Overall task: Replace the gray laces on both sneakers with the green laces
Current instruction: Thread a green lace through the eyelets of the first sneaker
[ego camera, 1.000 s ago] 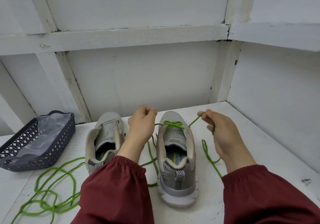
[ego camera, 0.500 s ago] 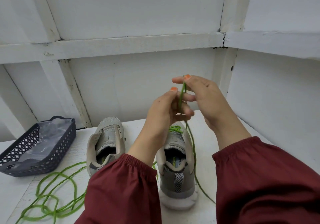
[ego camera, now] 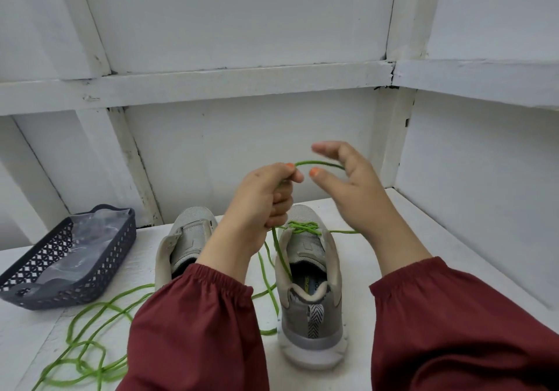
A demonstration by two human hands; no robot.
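1. At the far left a dark basket (ego camera: 90, 272) with a lattice wall stands on the white table (ego camera: 423, 239); clear plastic lies inside it.
2. A loose green lace (ego camera: 127, 294) lies in tangled loops on the table in front of the basket, running toward the shoes.
3. The left sneaker (ego camera: 187, 239) stands heel toward the camera, with no lace visible in its eyelets.
4. The left hand (ego camera: 263, 197) is raised above the shoes, its fingers curled into a fist around the threaded green lace (ego camera: 302, 228), with the thumb pressing the strand at the top.
5. The right sneaker (ego camera: 308, 300) stands just beside the left one; that lace crosses only its front eyelets, and its strands trail over the shoe's opening and onto the table.
6. The right hand (ego camera: 348, 179) hovers close to the left, fingers and thumb spread apart. A loop of lace arcs from the left fist into the gap between them; whether it touches the palm, I cannot tell.
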